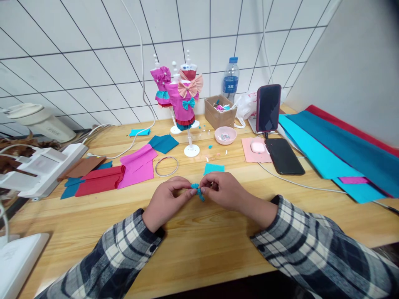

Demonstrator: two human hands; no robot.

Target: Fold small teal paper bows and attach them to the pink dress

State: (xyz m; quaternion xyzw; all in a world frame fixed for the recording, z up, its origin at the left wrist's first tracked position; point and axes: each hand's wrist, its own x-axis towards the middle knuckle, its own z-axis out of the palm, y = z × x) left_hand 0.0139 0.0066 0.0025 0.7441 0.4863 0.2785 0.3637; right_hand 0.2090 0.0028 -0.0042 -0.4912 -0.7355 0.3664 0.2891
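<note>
Both my hands meet over the middle of the wooden table (193,249). My left hand (166,201) and my right hand (226,191) pinch a small scrunched piece of blue paper (197,190) between their fingertips, just above the tabletop. A small blue paper square (214,168) lies just beyond my hands. Further back stand small mannequin stands wearing pink paper dresses (183,104) with bows. A thin metal ring (166,166) lies to the left of the nearest stand.
Pink, red, brown and blue paper sheets (124,172) lie at left. Large blue and red sheets (336,149) cover the right. Behind are a cardboard box (219,112), a pink bowl (225,135), a water bottle (231,79), an upright phone (268,107), a flat phone (284,155) and white devices (40,166).
</note>
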